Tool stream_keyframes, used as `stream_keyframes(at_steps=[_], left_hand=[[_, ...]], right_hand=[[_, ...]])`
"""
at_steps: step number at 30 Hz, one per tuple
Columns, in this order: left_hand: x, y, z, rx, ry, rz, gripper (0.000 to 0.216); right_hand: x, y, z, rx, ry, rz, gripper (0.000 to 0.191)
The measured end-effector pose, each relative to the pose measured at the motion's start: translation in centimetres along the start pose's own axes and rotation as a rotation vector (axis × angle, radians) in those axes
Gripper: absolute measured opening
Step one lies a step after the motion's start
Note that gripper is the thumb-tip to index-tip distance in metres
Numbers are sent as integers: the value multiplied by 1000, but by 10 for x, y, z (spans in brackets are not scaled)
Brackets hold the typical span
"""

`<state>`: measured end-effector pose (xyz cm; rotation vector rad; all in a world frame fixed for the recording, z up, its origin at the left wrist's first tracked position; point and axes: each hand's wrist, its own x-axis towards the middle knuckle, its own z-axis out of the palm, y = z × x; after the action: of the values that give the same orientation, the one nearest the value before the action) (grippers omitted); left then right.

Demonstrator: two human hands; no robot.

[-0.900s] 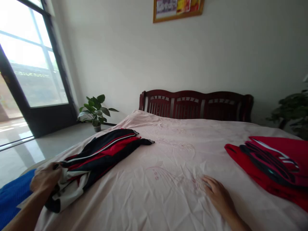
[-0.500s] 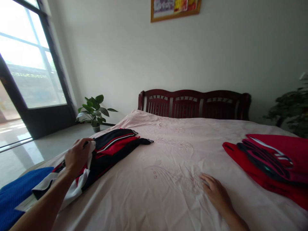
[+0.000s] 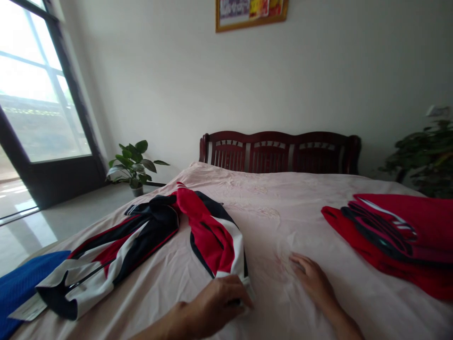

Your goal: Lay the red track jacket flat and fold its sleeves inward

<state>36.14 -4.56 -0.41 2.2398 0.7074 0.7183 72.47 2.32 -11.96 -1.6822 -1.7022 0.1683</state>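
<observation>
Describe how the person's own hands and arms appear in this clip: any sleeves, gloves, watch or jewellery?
Both hands are bare: no gloves on the left hand or the right hand. The forearms that show are uncovered too, with no sleeve edge in the frame. No watch, bracelet or ring can be made out, though the picture is soft and the far sides of the wrists are hidden.

Bright daylight glares through the window [image 3: 31, 94]; edges bend, room softly lit.
</observation>
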Motion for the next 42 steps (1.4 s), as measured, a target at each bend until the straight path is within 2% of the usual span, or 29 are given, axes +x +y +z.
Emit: stream_keyframes(at_steps=[1, 3, 7, 10, 15, 24, 27, 30, 34, 37, 40, 42], left_hand=[[-3, -4, 9, 33, -28, -4, 23], [-10, -16, 19, 103, 17, -22, 36], [-20, -43, 23, 310, 180, -40, 71], [-23, -56, 24, 452, 203, 16, 91], [-23, -59, 26, 453, 146, 57, 80], [-20, -61, 23, 436, 104, 38, 69], [-19, -64, 25, 444, 122, 37, 55], [-16, -80, 35, 445, 189, 108, 28], [-12, -113, 54, 469, 275, 195, 24], [-11, -125, 61, 499, 321, 201, 19], [-12, -117, 55, 487, 309, 227, 20], [-13, -105, 48, 477, 283, 244, 21]], right_hand=[[0, 0, 0, 3, 1, -3, 43], [-1, 0, 0, -2, 5, -9, 42], [-3, -3, -1, -12, 16, -24, 42], [-3, -5, -1, -20, 12, -26, 42], [-3, -6, -2, -31, 8, -18, 41], [-2, -10, -6, -33, 5, -7, 41], [-2, -9, -8, -40, 3, -9, 42], [-2, -5, -5, -37, 27, -23, 41], [-2, 4, 1, -40, 47, -36, 40], [2, 7, 5, -43, 54, 4, 41], [18, 0, 12, 32, -9, 87, 48], [40, -17, 22, 166, -74, 116, 56]])
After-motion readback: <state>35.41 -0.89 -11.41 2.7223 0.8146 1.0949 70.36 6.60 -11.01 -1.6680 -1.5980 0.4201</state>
